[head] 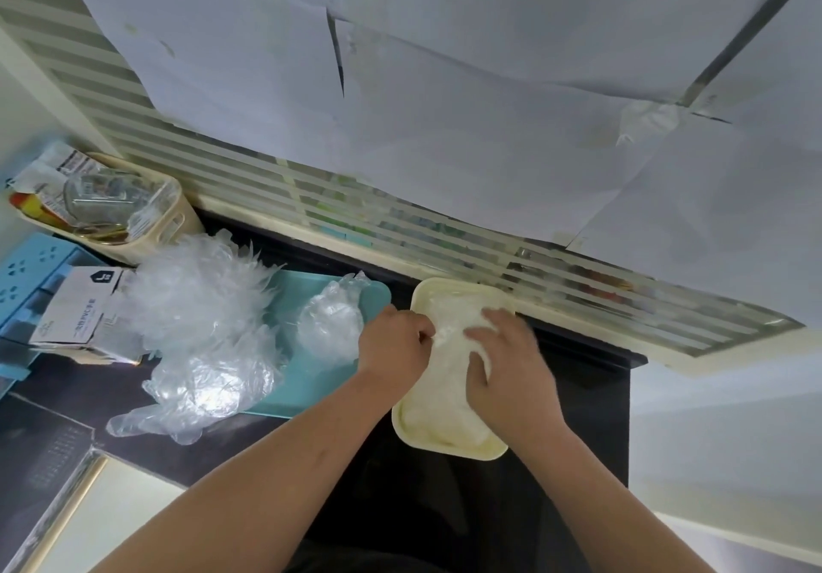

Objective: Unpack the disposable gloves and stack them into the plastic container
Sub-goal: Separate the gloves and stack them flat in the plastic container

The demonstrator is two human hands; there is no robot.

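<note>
Stacking is judged in hand: gloves (445,417) are pressed flat inside the cream plastic container (458,452) by the spread right hand (507,363), their edge pinched by the left hand (393,345). Next, more would be fetched from the loose glove pile (200,319) at nine o'clock.

The loose gloves (200,328) are thin clear plastic, crinkly, and shiny where the light hits them. The packed gloves (445,399) look milky white and soft. The tub (453,447) around them is smooth cream plastic with a dull shine. The tray (311,381) is smooth blue-green plastic. The box (80,310) is thin white card, matt and bent. The counter (400,506) is dark and glossy. The sheets (489,83) on the window are white matt paper with creases. The basket (167,221) is cream plastic.
</note>
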